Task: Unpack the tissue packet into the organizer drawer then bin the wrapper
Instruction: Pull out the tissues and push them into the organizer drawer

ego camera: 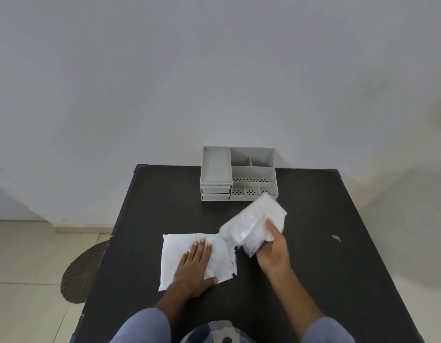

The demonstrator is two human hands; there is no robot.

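white tissue stack (189, 246) flat on black tabletop (145, 219), left hand (193, 266) fingers spread pressing it; right hand (272, 251) fingers clamp clear plastic wrapper (249, 225).

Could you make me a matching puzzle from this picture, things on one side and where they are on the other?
Things:
1. organizer
2. tissues
3. packet
4. grey scrap

Places:
A. flat under the left hand
B. far edge of the table, by the wall
C. alone on the table's right side
D. lifted in the right hand

Pairs: 1-B, 2-A, 3-D, 4-C
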